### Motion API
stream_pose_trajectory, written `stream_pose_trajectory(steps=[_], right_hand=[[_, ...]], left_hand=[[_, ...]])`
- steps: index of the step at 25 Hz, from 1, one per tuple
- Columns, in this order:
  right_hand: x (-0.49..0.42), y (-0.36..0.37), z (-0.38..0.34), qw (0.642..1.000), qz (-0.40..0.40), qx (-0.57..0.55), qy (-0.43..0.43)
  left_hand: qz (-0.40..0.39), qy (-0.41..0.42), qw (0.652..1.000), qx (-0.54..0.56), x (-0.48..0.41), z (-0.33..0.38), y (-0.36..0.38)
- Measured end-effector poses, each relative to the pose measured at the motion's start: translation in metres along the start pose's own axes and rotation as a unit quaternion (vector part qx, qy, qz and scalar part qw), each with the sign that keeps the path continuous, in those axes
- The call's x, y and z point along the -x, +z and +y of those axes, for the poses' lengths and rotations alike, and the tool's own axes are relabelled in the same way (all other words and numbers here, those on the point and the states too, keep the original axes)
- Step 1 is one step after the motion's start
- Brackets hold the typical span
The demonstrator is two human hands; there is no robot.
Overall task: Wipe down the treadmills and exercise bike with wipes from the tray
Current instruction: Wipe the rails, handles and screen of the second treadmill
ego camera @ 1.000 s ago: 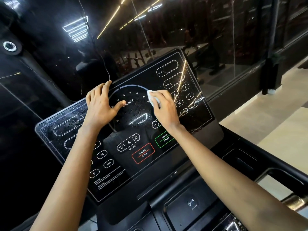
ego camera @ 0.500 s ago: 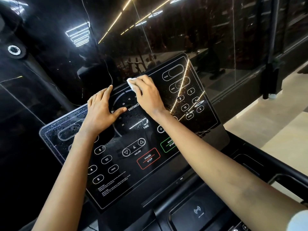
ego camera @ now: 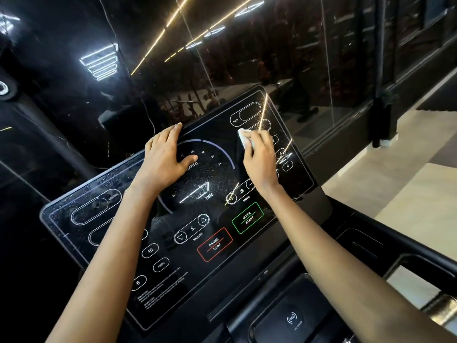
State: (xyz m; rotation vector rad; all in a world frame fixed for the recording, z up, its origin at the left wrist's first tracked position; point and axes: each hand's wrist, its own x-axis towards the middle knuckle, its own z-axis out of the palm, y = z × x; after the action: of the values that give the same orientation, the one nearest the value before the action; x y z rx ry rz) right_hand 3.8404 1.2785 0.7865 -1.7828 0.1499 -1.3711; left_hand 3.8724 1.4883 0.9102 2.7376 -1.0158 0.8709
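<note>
A black glossy treadmill console [ego camera: 103, 233] fills the middle of the head view, speckled with wet droplets. My left hand [ego camera: 163, 159] lies flat on its upper centre, fingers straight, tips at the top edge, thumb by the DISTANCE dial. My right hand [ego camera: 259, 159] presses a small white wipe [ego camera: 246, 139] against the panel's upper right, beside the PULSE and number buttons, fingers curled over the wipe. Most of the wipe is hidden under those fingers.
A dark mirrored glass wall [ego camera: 222, 58] stands right behind the console. Below the panel sit a black phone-charging pad [ego camera: 293, 318] and cup recesses [ego camera: 358, 246]. Pale floor [ego camera: 395, 189] lies to the right, with a dark post [ego camera: 380, 120].
My right hand has slid the wipe from the top centre of the dial over to the upper right button area. My left hand has shifted slightly upward on the panel.
</note>
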Motion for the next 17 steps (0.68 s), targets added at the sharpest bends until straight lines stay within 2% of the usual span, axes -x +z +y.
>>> stream_pose_trajectory(steps=[4,5,8,9,13,17], right_hand=[[0.034,-0.014,0.010,0.989,-0.104,0.022,-0.099],[0.035,-0.017,0.015,0.990,-0.098,0.023,-0.102],[0.015,-0.019,0.025,0.999,-0.031,0.014,-0.034],[0.006,-0.014,0.022,0.999,-0.030,0.015,-0.024],[-0.030,0.006,-0.010,0.990,-0.092,0.011,-0.110],[-0.067,0.014,-0.018,0.997,-0.036,0.010,-0.061]], left_hand=[[-0.002,0.001,1.000,-0.001,-0.014,0.012,0.008],[-0.001,-0.002,1.000,0.000,-0.015,0.014,0.009],[0.004,-0.003,1.000,-0.004,-0.016,0.017,0.010],[0.006,-0.003,1.000,-0.005,-0.016,0.016,0.010],[0.017,-0.009,1.000,-0.006,-0.015,0.018,0.010],[0.009,0.005,1.000,-0.003,-0.019,0.021,0.012]])
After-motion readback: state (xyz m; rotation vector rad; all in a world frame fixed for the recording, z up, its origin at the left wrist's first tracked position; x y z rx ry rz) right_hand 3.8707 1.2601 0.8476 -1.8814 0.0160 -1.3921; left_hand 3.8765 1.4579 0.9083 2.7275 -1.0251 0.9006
